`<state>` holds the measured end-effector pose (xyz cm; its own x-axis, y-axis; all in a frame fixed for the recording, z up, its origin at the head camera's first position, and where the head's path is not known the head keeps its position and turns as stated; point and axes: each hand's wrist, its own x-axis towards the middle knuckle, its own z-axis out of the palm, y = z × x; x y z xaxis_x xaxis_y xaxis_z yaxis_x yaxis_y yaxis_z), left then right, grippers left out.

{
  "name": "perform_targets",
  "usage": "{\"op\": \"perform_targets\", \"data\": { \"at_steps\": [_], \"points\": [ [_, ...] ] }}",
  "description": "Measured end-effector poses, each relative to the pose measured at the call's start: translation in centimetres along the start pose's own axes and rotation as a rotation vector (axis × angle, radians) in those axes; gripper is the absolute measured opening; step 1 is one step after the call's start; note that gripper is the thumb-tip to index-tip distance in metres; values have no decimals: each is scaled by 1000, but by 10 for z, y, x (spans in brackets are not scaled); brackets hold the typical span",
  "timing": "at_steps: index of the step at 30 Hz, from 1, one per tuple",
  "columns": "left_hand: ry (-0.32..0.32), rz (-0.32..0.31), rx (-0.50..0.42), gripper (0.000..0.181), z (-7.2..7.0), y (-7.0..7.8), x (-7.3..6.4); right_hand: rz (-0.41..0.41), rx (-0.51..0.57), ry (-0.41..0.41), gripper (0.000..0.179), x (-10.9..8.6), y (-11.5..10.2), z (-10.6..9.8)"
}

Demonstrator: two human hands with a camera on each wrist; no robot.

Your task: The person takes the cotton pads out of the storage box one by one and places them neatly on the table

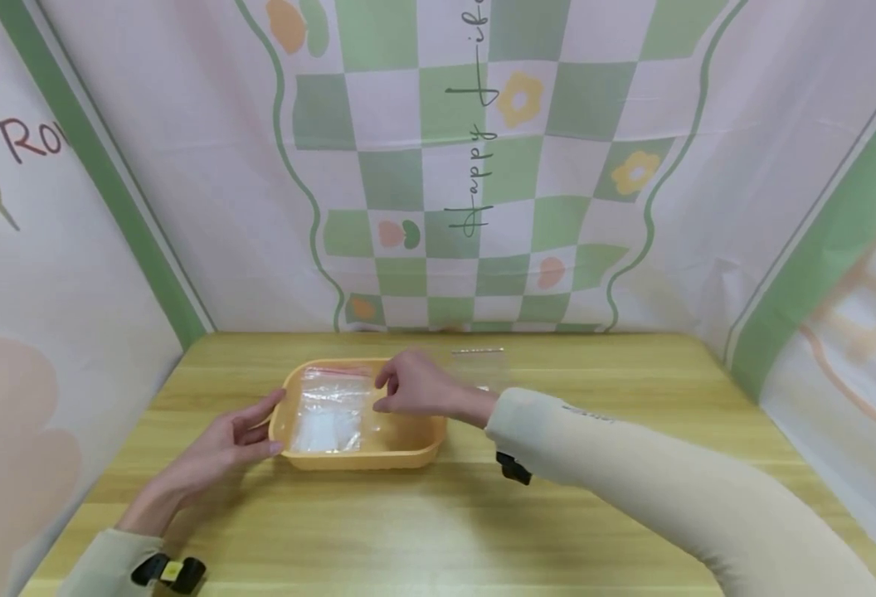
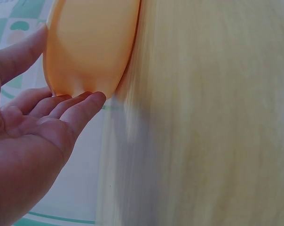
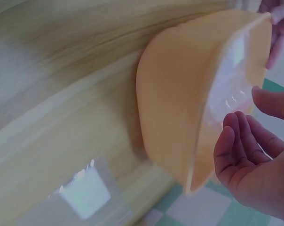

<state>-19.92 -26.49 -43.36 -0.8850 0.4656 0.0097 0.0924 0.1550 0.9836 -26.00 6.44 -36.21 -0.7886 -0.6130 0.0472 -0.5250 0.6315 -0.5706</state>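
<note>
While my left hand (image 1: 225, 441) gripped the end of the basket (image 1: 363, 461), my right hand (image 1: 419, 385), thumb and fingertips parted, needed to leave the plastic bag (image 1: 333, 410) lying flat.

Clear bag (image 1: 331, 394) inside a yellow-orange tray (image 1: 359, 461)

The tray is a rounded rectangle with sloping walls, sitting upright on the worktop (image 1: 453, 531), its left end held by the left hand (image 1: 232, 439). The bag lies in its left part, a pinkish-red strip along the far edge and a white patch nearer the front — whether print or contents, unclear. The right hand (image 1: 423, 385) is over the tray's right half. A second clear bag (image 1: 480, 363) — also white-patched — lies flat beyond the tray, to the right.
</note>
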Motion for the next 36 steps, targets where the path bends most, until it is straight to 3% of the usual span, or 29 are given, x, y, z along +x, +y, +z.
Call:
{"op": "perform_targets", "data": {
  "at_steps": [6,12,18,23,28,36],
  "points": [
    [-5,6,-5,83,-1,-1,1,72,-66,-68,41,16,-6,16],
    [1,-1,-9,83,-1,-1,0,94,-82,-134,47,26,-9,22],
    [-2,1,-12,82,-1,-1,0,95,-89,-168,37,37,-5,31],
    [-3,-2,-24,83,0,0,0,88,-175,-166,33,43,-7,39],
    [-14,0,-38,85,1,0,2,137,-211,-163,21,43,-11,46],
    [-9,14,-35,85,1,0,0,164,-157,-129,5,40,-7,48]
  ]
}}
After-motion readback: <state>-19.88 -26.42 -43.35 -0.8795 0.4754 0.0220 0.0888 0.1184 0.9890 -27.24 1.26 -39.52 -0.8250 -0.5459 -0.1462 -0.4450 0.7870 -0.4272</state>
